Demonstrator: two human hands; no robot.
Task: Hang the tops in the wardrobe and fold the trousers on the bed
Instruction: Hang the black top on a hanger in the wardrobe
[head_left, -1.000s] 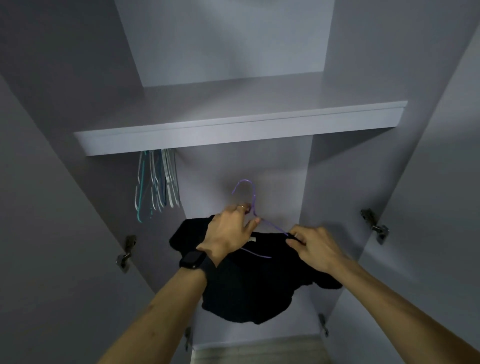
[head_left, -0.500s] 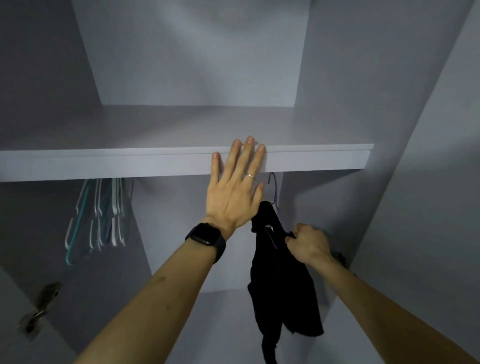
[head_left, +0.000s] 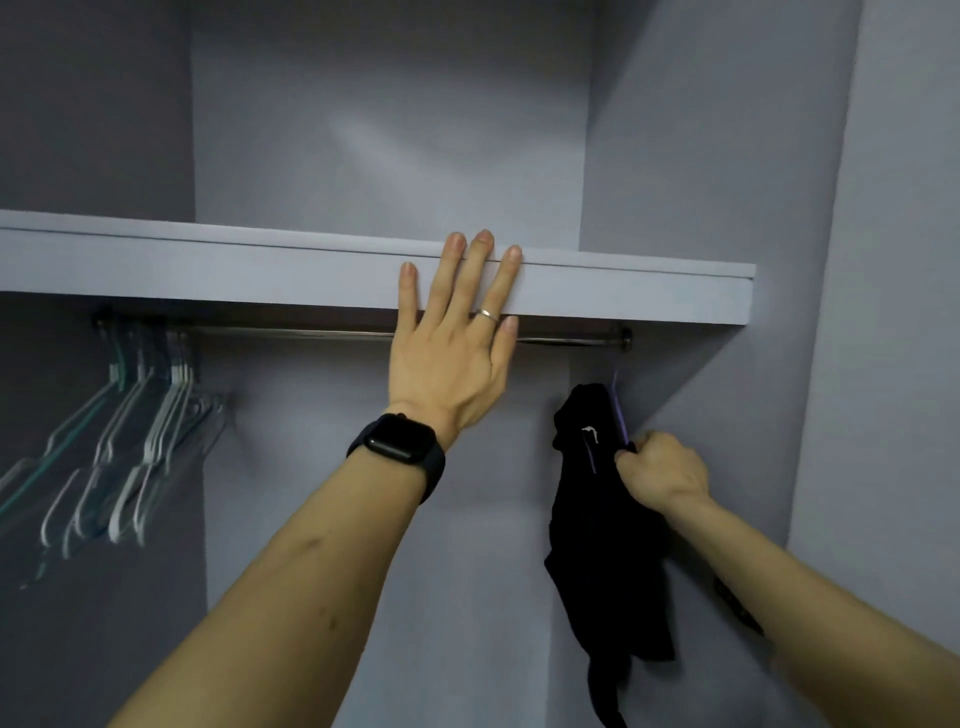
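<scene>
Left hand (head_left: 447, 364) flat, fingers straight, pressing shelf (head_left: 208, 270) edge. Right hand (head_left: 662, 475) curled tight round black top (head_left: 597, 545) and purple hanger (head_left: 618, 410); top hangs just left of fist, under right end of rail (head_left: 291, 332). Hook on rail or not: cannot tell. Risk: letting go early drops top; bunched cloth may slip off hanger.

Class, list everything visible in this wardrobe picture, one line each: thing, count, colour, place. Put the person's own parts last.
shelf: one, pale grey, across the wardrobe
rail: one, metal, under the shelf
empty hangers: several, teal and white, rail's left end
purple hanger: one, purple, below rail's right end
black top: one, black, on the purple hanger
watch: one, black, left wrist
ring: one, silver, left finger
left hand: one, flat against the shelf's front edge
right hand: one, gripping the black top
</scene>
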